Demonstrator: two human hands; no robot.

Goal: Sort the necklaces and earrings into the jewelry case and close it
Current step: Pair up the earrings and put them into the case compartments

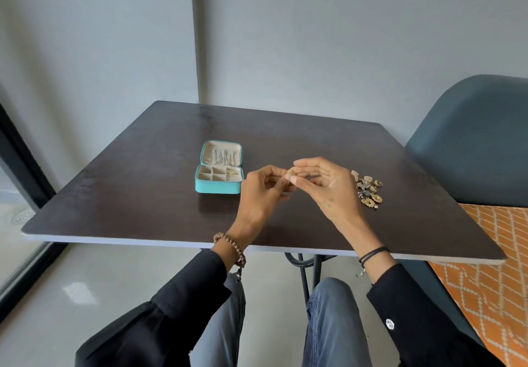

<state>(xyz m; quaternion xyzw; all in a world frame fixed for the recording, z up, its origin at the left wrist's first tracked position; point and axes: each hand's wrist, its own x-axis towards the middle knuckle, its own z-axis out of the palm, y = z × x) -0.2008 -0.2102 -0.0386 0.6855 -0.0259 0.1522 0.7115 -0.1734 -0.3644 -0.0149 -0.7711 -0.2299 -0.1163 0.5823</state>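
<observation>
A small turquoise jewelry case (218, 188) lies open on the dark table, its lid (222, 153) tipped back with thin chains hanging inside. One gold piece (232, 172) sits in a right-hand compartment of the tray. Just right of the case, above the table, my left hand (261, 193) and my right hand (325, 186) meet and together pinch a small gold earring (291, 172) between their fingertips. A loose pile of gold earrings (368, 189) lies on the table to the right of my right hand.
The square dark table (143, 195) has a pale front edge. A blue chair (471, 143) with an orange patterned cushion (491, 266) stands at the right. Grey walls rise behind, and a dark window frame runs along the left.
</observation>
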